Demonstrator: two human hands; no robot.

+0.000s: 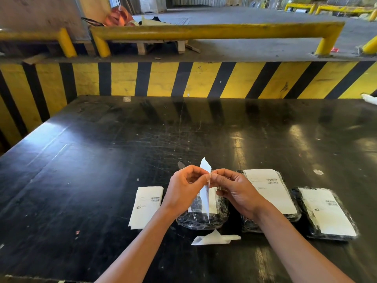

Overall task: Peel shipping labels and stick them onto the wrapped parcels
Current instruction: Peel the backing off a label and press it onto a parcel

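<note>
1. A crumpled white backing strip (216,238) lies low in the frame's centre on the scuffed black table (81,170).
2. Above it, the left hand (184,190) and right hand (236,190) pinch a white shipping label (205,193) edge-on over a black bubble-wrapped parcel (204,219).
3. A white label stack (145,206) sits left; two labelled wrapped parcels (271,193) sit right.

Black worktable (102,160): glossy, scratched, small scraps scattered on top. Yellow-black striped barrier wall (204,79): directly behind table. Yellow pipe guardrail (214,30): on raised concrete floor above wall; second rail section (61,40) at left. Orange bag (119,16): behind rail, beside wooden crate panel (40,15).
</note>
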